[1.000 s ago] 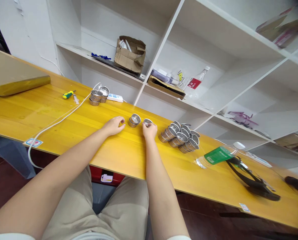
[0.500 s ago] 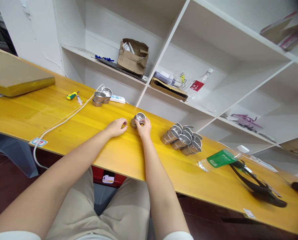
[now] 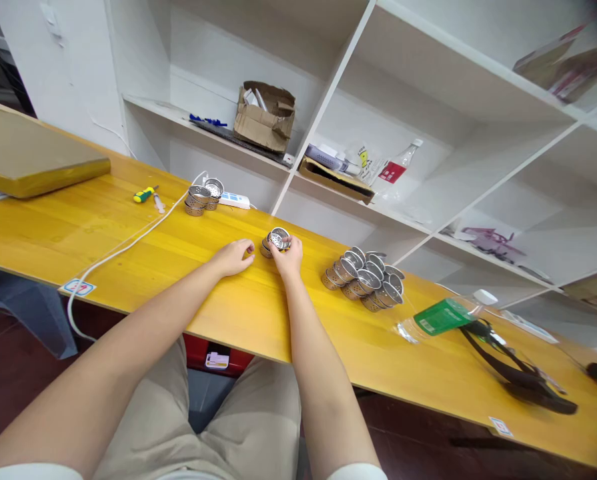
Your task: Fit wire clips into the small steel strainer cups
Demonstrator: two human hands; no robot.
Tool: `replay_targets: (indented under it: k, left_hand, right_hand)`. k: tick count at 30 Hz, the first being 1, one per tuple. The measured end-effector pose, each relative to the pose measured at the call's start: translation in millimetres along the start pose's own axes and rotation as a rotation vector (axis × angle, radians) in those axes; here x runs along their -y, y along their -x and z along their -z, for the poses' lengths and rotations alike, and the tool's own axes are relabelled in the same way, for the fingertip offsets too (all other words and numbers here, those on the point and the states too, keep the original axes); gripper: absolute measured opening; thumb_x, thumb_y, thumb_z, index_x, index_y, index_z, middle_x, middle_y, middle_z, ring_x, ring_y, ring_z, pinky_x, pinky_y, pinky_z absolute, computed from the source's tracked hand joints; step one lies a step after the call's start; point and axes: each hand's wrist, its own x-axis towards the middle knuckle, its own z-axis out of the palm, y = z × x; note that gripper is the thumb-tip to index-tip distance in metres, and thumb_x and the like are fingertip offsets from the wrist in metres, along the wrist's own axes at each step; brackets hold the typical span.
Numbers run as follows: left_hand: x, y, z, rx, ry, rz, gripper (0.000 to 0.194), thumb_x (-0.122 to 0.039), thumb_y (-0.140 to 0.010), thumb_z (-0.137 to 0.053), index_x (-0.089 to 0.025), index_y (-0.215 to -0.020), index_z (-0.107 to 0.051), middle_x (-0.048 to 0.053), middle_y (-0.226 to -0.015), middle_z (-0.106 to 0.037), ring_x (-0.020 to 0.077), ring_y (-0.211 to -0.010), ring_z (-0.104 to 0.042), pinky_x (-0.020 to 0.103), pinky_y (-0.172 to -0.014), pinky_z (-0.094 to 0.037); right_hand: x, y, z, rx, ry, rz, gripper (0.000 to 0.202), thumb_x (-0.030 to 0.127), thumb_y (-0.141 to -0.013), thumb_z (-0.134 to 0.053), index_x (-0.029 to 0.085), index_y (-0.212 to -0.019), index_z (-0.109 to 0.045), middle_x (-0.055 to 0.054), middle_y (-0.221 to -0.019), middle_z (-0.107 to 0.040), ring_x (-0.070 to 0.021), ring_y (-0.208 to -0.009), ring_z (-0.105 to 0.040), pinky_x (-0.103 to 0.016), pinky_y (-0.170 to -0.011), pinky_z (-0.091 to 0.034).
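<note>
Since the right hand (image 3: 287,256) pinches the perforated cup (image 3: 278,237) one-sided at the lower cup (image 3: 265,249), mid table (image 3: 243,300), an off-centre release could topple it, left hand (image 3: 235,258) loosely curled, apparently empty, just left.

Yellow tbl (image 3: 238,303) w/ perf. metal cups (image 3: 369,283) in grps, grn-label btl (image 3: 443,316), screwdriver (image 3: 143,195), wht pwr strip (image 3: 235,200) & cable (image 3: 128,245).

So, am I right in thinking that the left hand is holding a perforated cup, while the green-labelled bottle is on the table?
Not quite: the head view shows the right hand holding the perforated cup, and no cup in the left hand. The green-labelled bottle is indeed on the table.
</note>
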Motion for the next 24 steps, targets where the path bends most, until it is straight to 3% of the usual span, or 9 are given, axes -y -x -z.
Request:
replay_targets:
  k: [3, 9, 19, 24]
  left_hand:
    - [-1.1, 0.4, 0.6, 0.009, 0.001, 0.003, 0.021, -0.033, -0.091, -0.057, -0.02, -0.106, -0.063, 0.006, -0.099, -0.07, 0.0222, -0.088, -0.066, 0.035, -0.084, -0.05]
    - [-0.3, -0.2, -0.7, 0.011, 0.007, 0.004, 0.021, -0.034, -0.091, -0.057, -0.02, -0.106, -0.063, 0.006, -0.1, -0.07, 0.0216, -0.088, -0.065, 0.034, -0.085, -0.05]
    - [0.9, 0.5, -1.6, 0.009, -0.002, -0.009, 0.022, -0.034, -0.091, -0.057, -0.02, -0.107, -0.064, 0.007, -0.1, -0.07, 0.0226, -0.09, -0.066, 0.035, -0.086, -0.05]
    - [0.6, -0.5, -1.5, 0.024, -0.002, 0.001, 0.022, -0.034, -0.091, -0.057, -0.02, -0.107, -0.064, 0.007, -0.1, -0.07, 0.0228, -0.089, -0.066, 0.036, -0.087, -0.051]
  right_hand:
    - [-2.7, 0.2, -1.8, 0.006, -0.012, 0.011, 0.04, 0.044, -0.074, -0.08, 0.022, -0.098, -0.056, -0.009, -0.115, -0.062, -0.0257, -0.112, -0.058, -0.04, -0.102, -0.046]
    - [-5.4, 1.7, -7.5, 0.063, -0.019, 0.04, 0.071, 0.038, -0.068, -0.083, 0.022, -0.13, -0.051, -0.013, -0.132, -0.061, -0.0295, -0.125, -0.056, -0.046, -0.11, -0.043]
    - [-4.1, 1.6, -1.0, 0.076, -0.103, -0.053, 0.075, 0.04, -0.07, -0.082, 0.023, -0.135, -0.048, -0.012, -0.134, -0.064, -0.0273, -0.121, -0.062, -0.046, -0.108, -0.048]
    - [-3.7, 3.1, -2.3, 0.093, -0.117, -0.117, 0.097, 0.043, -0.067, -0.085, 0.022, -0.149, -0.038, -0.015, -0.139, -0.062, -0.0302, -0.125, -0.062, -0.048, -0.111, -0.046]
